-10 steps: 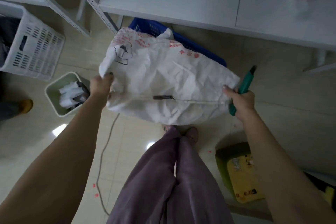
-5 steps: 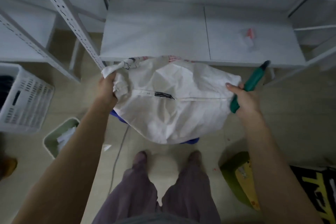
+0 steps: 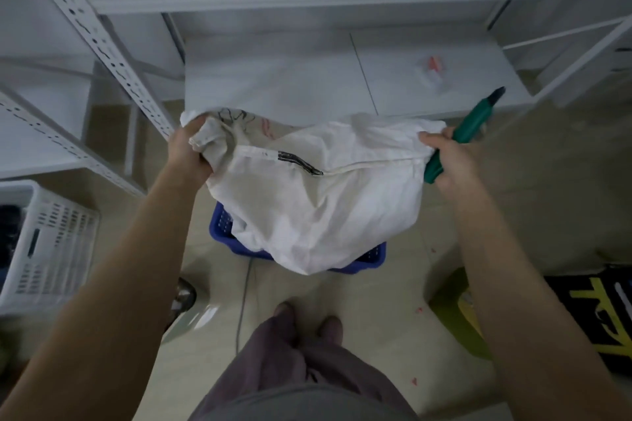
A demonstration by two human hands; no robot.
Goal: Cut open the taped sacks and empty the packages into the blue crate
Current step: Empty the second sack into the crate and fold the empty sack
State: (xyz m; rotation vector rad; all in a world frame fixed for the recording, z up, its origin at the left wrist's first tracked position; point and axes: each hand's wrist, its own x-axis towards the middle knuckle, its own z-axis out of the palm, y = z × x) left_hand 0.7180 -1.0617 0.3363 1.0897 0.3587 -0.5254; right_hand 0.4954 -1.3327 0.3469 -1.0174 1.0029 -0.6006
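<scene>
**Sack held over the blue crate: state of hands and equipment**

1. Shelving. A white metal shelving unit (image 3: 102, 44) with perforated uprights fills the upper part of the view. Its low shelf board (image 3: 290, 79) lies directly behind the sack.

2. Floor. The pale tiled floor (image 3: 376, 311) carries the crate and the basket. The person's trousered legs and feet stand on it just short of the crate.

3. Sack. The white sack (image 3: 325, 202) is held up by its two upper corners and hangs slack between the hands. A stitched seam with a dark mark (image 3: 301, 162) runs across its upper part. Its lower end hangs over the crate and hides the crate's interior.

4. Crate. The blue crate (image 3: 224, 232) stands on the floor below the sack. Only its left corner and near rim show.

5. Basket. A white perforated basket (image 3: 51, 243) stands at the left edge, well apart from the crate.

6. Hands. The left hand (image 3: 188, 154) grips the bunched left corner of the sack in a closed fist. The right hand (image 3: 451, 161) pinches the right corner under the thumb, with its fingers wrapped round the cutter.

7. Cutter. The green-handled cutter (image 3: 475, 121) projects up and away from the right hand, tip toward the shelf.

8. Minor items. A grey cable (image 3: 244, 301) runs across the floor from under the crate. A small red-and-clear object (image 3: 432, 73), blurred, lies on the shelf board.
</scene>
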